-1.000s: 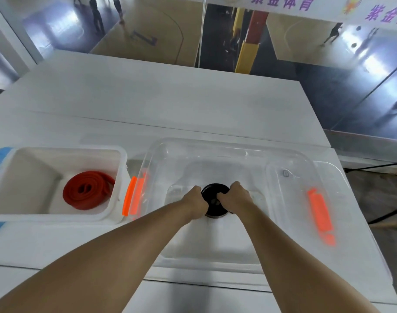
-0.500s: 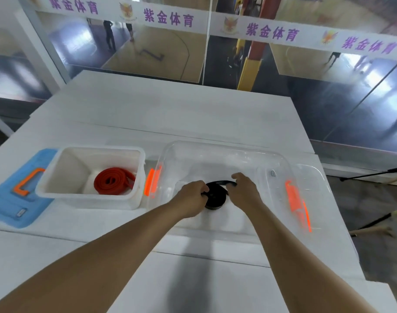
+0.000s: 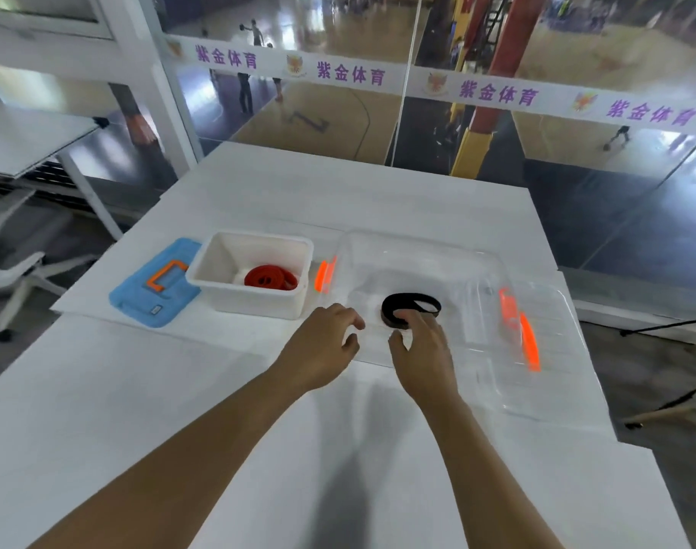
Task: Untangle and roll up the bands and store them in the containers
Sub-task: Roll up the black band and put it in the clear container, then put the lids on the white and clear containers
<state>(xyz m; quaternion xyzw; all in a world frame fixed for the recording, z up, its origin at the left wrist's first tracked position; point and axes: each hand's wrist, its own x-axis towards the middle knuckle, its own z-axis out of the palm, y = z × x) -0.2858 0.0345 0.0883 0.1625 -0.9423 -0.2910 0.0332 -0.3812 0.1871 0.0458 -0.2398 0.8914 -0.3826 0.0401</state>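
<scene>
A black band (image 3: 411, 307) lies loosely coiled on the floor of the clear plastic container (image 3: 417, 251), its outer end springing out to the right. My right hand (image 3: 421, 350) hovers just in front of it, fingers spread, fingertips at the coil's near edge. My left hand (image 3: 322, 342) is open and empty, left of the coil near the container's front-left corner. A rolled red band (image 3: 271, 277) rests inside the white container (image 3: 255, 305) to the left.
A blue lid with an orange handle (image 3: 156, 287) lies left of the white container. A clear lid with orange latches (image 3: 536, 342) sits to the right of the clear container. The white table ends close on the right; a glass wall stands behind.
Both hands let go of the black coil and drew back toward me. The coil loosened and its end sprang out. The camera view pulled back and up.
</scene>
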